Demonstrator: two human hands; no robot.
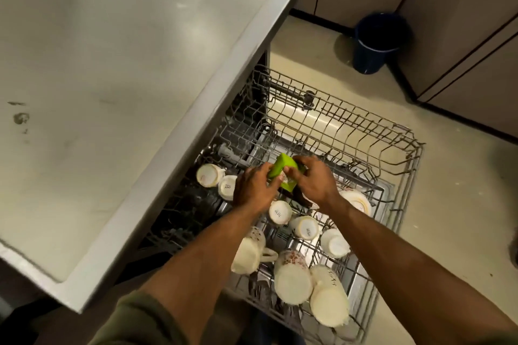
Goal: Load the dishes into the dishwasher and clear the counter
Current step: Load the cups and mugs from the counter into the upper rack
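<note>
Two hands (pixel 253 187) (pixel 314 180) around a tilted green cup (pixel 281 168), base up-left, over rack (pixel 403 165).

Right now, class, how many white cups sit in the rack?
8: two left of the hands, three below them, three nearest. More may be hidden.

The pulled-out grey wire dishwasher rack (pixel 361 131) stands to the right of the flat grey steel counter (pixel 117 78), its left part tucked under the counter's edge. White ceramic cups (pixel 280 211) and white mugs (pixel 293 279) lie upturned in the rack's near half. Over the rack's middle, the left hand (pixel 253 187) and right hand (pixel 314 179) hold a bright green plastic cup (pixel 279 166) between them. The round dark blue plastic bin (pixel 377 43) stands on the floor behind the rack, beside the flat-fronted beige cabinets (pixel 459 36)
</note>
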